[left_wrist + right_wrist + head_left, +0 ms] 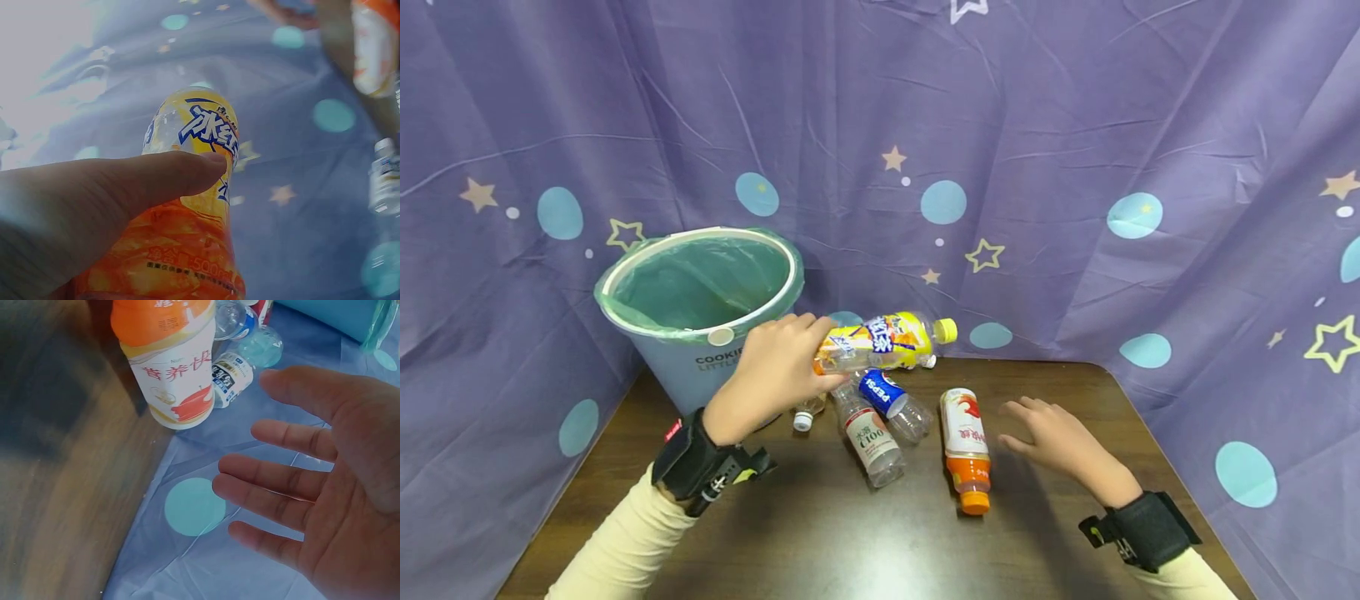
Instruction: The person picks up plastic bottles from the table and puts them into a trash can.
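Observation:
My left hand (780, 364) grips a clear bottle with a yellow label and yellow cap (887, 340) by its base end, above the table and near the bin's rim. The left wrist view shows the thumb (187, 172) pressed along the side of that bottle (187, 250). My right hand (1063, 439) hovers over the table with fingers spread and nothing in them. To its left lies a white and orange bottle (964, 437), which the fingers do not touch; the right wrist view shows this bottle (175, 375) beside the bare palm (356, 494).
A light blue bin (677, 367) with a green liner (700, 279) stands at the table's left. A Pepsi bottle (895, 404), a C100 bottle (871, 437) and a white-capped bottle (805, 417) lie on the brown table (820, 542). A purple curtain (1037, 125) hangs behind.

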The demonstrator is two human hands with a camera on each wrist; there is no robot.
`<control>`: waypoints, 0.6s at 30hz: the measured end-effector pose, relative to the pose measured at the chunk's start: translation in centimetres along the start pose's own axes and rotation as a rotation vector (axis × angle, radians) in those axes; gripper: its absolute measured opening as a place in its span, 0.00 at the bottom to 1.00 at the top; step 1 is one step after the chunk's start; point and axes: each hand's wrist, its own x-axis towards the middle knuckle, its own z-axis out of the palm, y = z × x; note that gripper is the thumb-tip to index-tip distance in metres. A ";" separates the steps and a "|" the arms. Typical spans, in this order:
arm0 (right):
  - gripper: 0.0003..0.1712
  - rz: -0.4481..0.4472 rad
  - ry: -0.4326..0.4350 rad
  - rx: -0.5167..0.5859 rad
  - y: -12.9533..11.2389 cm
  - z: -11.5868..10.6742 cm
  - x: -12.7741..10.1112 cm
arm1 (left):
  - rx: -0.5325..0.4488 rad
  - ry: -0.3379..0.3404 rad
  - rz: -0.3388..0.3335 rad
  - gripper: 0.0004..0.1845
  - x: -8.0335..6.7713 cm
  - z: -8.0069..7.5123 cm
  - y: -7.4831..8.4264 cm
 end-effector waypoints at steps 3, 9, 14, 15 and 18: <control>0.23 0.031 -0.012 0.010 0.2 0.3 -0.3 | -0.013 0.031 -0.017 0.33 1.0 -2.2 -0.5; 0.24 0.064 -0.043 0.046 0.4 0.8 -0.9 | 0.012 0.074 -0.048 0.32 2.6 -5.9 -1.5; 0.26 0.086 -0.061 0.058 0.5 1.1 -1.4 | 0.015 0.109 -0.065 0.29 4.0 -8.4 -2.7; 0.25 0.088 -0.063 0.061 0.5 1.1 -1.5 | 0.012 0.112 -0.072 0.29 4.2 -9.0 -3.0; 0.24 0.093 -0.074 0.070 0.6 1.3 -1.7 | 0.001 0.125 -0.098 0.29 4.7 -10.5 -3.8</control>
